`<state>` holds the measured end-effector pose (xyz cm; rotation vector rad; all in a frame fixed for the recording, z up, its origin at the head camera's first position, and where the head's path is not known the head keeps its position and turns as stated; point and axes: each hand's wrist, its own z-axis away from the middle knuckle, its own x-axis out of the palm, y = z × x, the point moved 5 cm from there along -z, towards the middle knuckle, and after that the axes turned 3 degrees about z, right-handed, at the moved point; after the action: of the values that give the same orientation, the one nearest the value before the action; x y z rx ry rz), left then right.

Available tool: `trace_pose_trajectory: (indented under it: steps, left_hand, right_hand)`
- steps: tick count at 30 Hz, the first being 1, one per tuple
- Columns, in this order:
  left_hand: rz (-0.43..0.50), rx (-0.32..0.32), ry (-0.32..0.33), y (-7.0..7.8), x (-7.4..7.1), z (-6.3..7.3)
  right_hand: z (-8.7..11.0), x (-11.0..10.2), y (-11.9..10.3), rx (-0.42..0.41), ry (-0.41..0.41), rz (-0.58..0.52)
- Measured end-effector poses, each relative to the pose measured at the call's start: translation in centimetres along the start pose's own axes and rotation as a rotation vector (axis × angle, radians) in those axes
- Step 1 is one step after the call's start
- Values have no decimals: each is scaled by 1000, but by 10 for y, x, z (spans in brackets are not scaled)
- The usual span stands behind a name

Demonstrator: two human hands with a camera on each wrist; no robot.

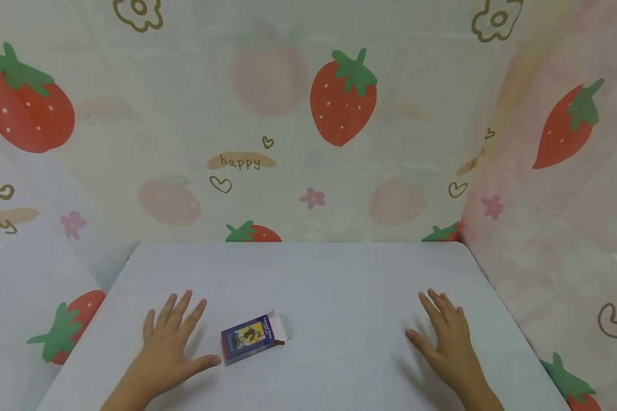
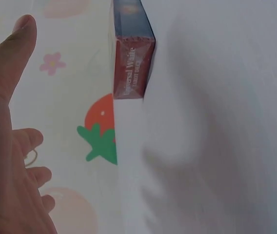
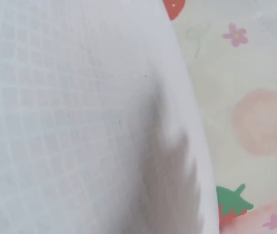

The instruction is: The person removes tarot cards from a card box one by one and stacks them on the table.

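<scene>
1. One white table (image 1: 339, 285), rounded far corners, fills the lower head view. Right wrist view shows faint grid lines on it.
2. Printed sheet (image 1: 432, 68) stands behind the far edge: red strawberries (image 1: 343, 100), "happy" tags (image 1: 241, 161), outlined hearts (image 1: 221, 184), purple flowers (image 1: 312, 198). Light creasing.
3. Side sheets too: left one (image 1: 20, 268) whitish, right one (image 1: 555, 228) pinker.
4. Blue card box (image 1: 247, 339) lies flat on table, left of centre, near side. White flap (image 1: 279, 328) open at its right end. Red end reads "Universal Waite Tarot Deck" in left wrist view.
5. Left grip (image 1: 169, 345): released, fingers spread, thumb tip just beside box.
6. Right grip (image 1: 448, 342): released, fingers extended, well apart from box.
7. Soft shadows (image 3: 165, 165) from both on table.
</scene>
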<state>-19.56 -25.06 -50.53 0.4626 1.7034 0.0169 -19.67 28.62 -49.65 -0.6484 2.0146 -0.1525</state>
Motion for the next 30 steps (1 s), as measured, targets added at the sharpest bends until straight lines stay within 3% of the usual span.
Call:
trace_pose_trajectory:
  steps: [6,12,21,30]
  left_hand:
    - [59,-9,-15,7,6,-4]
    - [112,17,23,12,11,-7]
    - [167,17,35,12,26,-11]
    - [227,17,34,17,31,-17]
  right_hand:
    - [-4,2,-5,18,18,-73]
    - [-7,4,-12,5,40,-129]
    - [-11,12,-18,80,-9,-201]
    - [-16,18,-27,83,-4,-244]
